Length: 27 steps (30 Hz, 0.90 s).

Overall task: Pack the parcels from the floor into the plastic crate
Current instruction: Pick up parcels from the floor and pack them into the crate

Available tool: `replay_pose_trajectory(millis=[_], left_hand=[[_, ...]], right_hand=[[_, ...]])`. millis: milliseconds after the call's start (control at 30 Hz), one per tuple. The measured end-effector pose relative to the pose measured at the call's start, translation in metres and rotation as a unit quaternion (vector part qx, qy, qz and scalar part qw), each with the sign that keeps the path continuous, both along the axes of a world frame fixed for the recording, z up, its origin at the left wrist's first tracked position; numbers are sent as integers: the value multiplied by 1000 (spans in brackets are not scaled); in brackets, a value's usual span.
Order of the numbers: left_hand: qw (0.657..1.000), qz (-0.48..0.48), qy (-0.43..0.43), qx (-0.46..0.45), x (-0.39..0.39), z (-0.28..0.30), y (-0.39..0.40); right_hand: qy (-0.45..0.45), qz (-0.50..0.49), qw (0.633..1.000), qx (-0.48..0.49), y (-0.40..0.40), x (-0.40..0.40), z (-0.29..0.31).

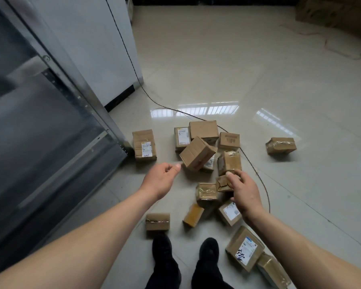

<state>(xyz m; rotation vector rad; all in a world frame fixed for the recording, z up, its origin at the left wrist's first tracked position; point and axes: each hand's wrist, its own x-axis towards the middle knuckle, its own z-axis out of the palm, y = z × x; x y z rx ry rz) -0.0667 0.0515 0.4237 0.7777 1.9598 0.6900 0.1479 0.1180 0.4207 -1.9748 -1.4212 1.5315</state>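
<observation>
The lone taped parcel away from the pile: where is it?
In the head view, the lone taped parcel lies on the floor at right, beyond the black cable.

My one head view looks steeply down from standing height at the tiled floor, wide-angle.

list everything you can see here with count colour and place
parcels: about fifteen, brown cardboard, scattered on the floor ahead of the feet, one lying apart to the right
floor: one, glossy pale tiles
cable: one, thin black, running down from the top and looping past the parcels
glass door: one, metal-framed, left
white cabinet: one, behind the door
cardboard: brown, top right corner, blurred
plastic crate: none in view
shoes: two, black, bottom centre
left hand: loosely curled, holds nothing
right hand: fingers around a small parcel
</observation>
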Motion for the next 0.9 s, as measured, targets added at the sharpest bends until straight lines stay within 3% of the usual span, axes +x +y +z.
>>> replay_pose_trajectory(millis=[233,667,900], left_hand=[[999,28,7,-34,-7,-70,35],[996,48,-28,-68,8,-301,157],[992,53,-97,-54,12,-414,210]], right_hand=[[-4,54,998,-30,55,-19,-72],[-57,173,983,-10,183,-25,-319],[-72,177,981,42,240,-34,-434]])
